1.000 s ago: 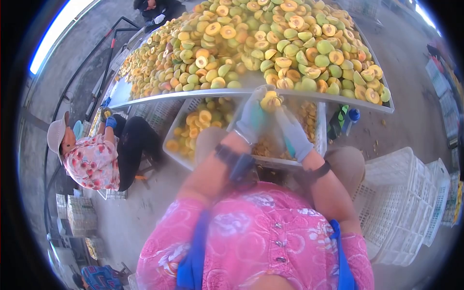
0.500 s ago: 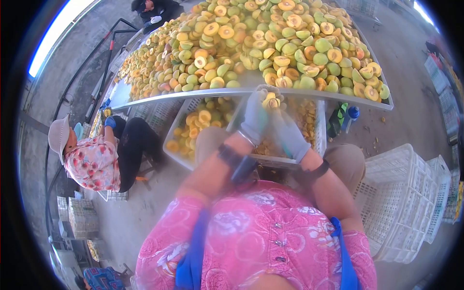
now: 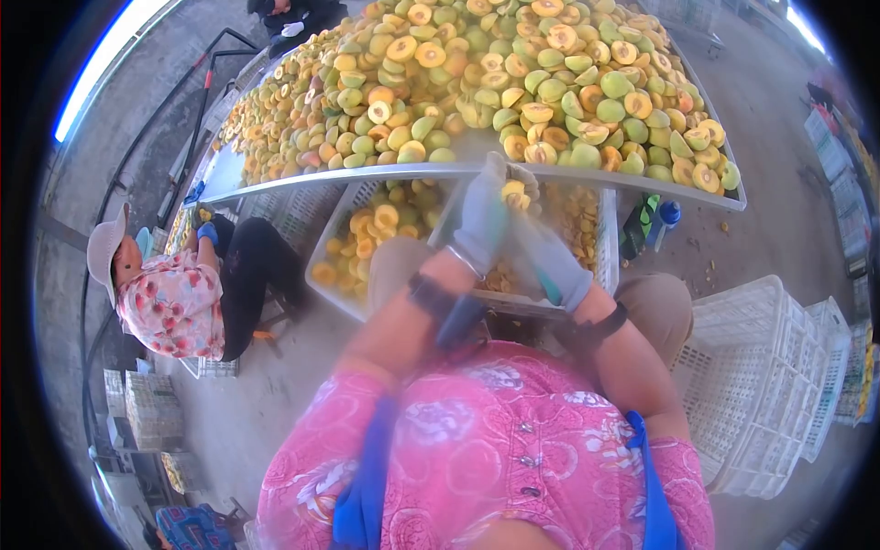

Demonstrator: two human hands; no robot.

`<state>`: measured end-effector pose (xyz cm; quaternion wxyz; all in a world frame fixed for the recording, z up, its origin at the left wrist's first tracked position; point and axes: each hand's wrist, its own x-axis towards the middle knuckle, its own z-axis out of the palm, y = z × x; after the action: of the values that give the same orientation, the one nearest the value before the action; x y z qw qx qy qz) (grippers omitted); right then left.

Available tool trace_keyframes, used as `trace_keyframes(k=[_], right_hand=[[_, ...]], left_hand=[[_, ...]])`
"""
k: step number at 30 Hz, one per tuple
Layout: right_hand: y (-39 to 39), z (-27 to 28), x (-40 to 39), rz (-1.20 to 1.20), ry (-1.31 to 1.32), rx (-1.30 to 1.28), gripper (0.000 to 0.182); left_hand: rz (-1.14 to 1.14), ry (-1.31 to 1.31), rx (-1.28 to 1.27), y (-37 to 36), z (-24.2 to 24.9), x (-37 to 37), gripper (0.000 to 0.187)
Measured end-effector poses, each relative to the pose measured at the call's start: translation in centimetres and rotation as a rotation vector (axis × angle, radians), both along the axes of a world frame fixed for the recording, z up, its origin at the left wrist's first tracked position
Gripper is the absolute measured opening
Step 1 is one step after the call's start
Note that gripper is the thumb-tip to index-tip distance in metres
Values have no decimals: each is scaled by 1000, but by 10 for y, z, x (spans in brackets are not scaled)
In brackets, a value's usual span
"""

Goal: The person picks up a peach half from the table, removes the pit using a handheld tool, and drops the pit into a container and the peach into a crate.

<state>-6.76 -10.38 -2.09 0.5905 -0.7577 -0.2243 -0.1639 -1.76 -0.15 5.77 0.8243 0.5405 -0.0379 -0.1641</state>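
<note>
My left hand (image 3: pixel 481 215), in a pale glove, is closed around a halved yellow fruit (image 3: pixel 515 193), apricot-like with its cut side showing. The hand is just below the metal front edge of a table (image 3: pixel 367 174) heaped with halved green and yellow fruit (image 3: pixel 403 92). Also gloved, my right hand (image 3: pixel 555 261) comes up from the right, its fingers closed against the held fruit. Blur hides whatever those fingers grip. Beneath the hands, a white crate (image 3: pixel 608 243) holds small brownish-yellow pieces. To its left, another crate (image 3: pixel 323 275) contains fruit halves.
White plastic crates (image 3: pixel 761 385) stand at my right. A blue-capped bottle (image 3: pixel 669 214) is under the table's right end. On the left, a person in a hat (image 3: pixel 174 293) sits at the table; another person (image 3: pixel 307 18) is at the far left corner.
Both hands stay together around the fruit, with small shifts of the fingers. The fruit has turned slightly. The seated person on the left has moved a little leftward in view.
</note>
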Motion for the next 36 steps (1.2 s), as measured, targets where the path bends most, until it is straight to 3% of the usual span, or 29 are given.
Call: trace_keyframes(k=[1, 3, 4, 6, 7, 9, 10, 12, 13, 15, 22, 24, 28, 30, 31, 34, 36], right_hand=[[0, 6, -2, 5, 4, -2, 39], [-3, 21, -7, 173, 534, 420, 33], [-6, 20, -8, 172, 537, 418, 33], [-13, 17, -10, 417, 906, 708, 35], [-11, 18, -12, 421, 906, 705, 35], [-5, 24, -17, 331, 760, 582, 32], [-7, 31, -20, 340, 762, 577, 32], [-16, 47, -25, 543, 1080, 735, 22], [-16, 46, -26, 547, 1083, 731, 22], [-14, 43, -26, 660, 1267, 864, 35], [-4, 37, -18, 987, 1284, 1101, 36], [0, 44, -16, 1206, 1284, 1171, 38], [7, 38, -14, 1188, 1358, 1251, 42], [12, 38, -13, 1251, 1370, 1244, 45], [12, 36, -10, 1251, 1381, 1238, 45], [13, 33, -6, 1476, 1386, 1283, 45], [6, 34, -7, 1162, 1496, 1341, 44]], left_hand=[[5, 4, -2, 1, 0, 0, 50], [8, -110, 96, 2, 1, 1, 51], [9, -107, 94, 5, 2, 3, 51], [-208, -19, -34, 13, 1, 8, 54], [-205, -20, -34, 14, -1, 11, 54], [-178, -252, 304, 19, -11, 17, 58], [-168, -252, 304, 22, -17, 20, 58], [-282, -385, 314, 27, -24, 24, 61], [-277, -385, 314, 30, -24, 25, 61], [-319, -377, 349, 33, -26, 24, 62], [-360, -334, 289, 44, -15, 17, 63], [-315, -249, 33, 43, -14, 12, 66], [-322, -186, -142, 49, -31, 20, 65], [-488, 334, -823, 52, -42, 28, 60], [-481, 331, -830, 55, -41, 29, 60], [-238, 406, -855, 79, -41, 31, 55], [93, 157, -492, 111, -51, 53, 54]])
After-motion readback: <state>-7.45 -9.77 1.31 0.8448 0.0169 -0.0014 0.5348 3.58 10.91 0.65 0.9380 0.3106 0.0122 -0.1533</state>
